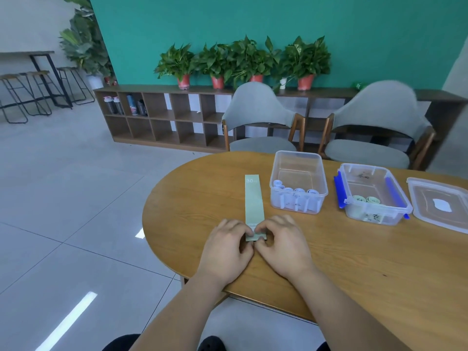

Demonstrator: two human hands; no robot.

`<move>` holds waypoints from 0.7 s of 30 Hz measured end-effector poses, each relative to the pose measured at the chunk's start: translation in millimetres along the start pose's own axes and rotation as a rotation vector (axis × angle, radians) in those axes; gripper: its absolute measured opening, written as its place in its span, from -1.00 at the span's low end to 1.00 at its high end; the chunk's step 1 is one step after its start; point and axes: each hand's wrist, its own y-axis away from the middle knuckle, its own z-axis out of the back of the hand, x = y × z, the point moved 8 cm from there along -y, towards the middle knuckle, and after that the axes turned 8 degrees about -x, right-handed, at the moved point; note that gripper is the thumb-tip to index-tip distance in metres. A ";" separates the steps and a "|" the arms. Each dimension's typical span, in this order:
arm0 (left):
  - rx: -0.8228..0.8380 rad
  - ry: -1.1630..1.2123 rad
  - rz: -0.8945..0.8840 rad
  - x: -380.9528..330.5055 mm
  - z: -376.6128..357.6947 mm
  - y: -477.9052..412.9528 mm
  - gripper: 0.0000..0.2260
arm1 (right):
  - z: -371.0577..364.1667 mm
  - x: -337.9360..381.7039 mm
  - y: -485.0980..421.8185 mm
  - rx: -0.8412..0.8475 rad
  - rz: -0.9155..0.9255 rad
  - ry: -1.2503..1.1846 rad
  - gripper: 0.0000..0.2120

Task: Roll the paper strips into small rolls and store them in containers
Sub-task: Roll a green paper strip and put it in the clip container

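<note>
The green paper strip lies flat on the wooden table, running lengthwise away from the person, w/ "30" printed at the far end. Its near end is curled up into the start of a roll, pinched betw. left hand & right hand. Just right of it: clear lidless container w/ four pale bluish-white rolls on end along the near wall. Further right, apart: blue-clipped container, open, w/ two green rolls at the near wall, handwritten label on front. A clear lid lies flat to its right, white patch in centre.
</note>
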 end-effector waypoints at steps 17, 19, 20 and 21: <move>-0.008 0.256 0.210 16.3 7.0 -1.8 -0.80 | 1.1 -3.0 3.5 0.043 -0.011 -0.031 -0.81; -0.011 0.251 0.204 14.8 8.4 -2.0 -0.81 | 0.7 -1.9 3.8 0.050 -0.003 -0.013 -0.80; -0.014 0.260 0.203 14.4 8.8 -2.0 -0.81 | 1.5 -2.1 3.6 0.045 -0.006 -0.006 -0.81; -0.020 0.276 0.202 14.4 8.9 -2.0 -0.81 | 2.1 -2.8 3.2 0.039 -0.011 -0.005 -0.81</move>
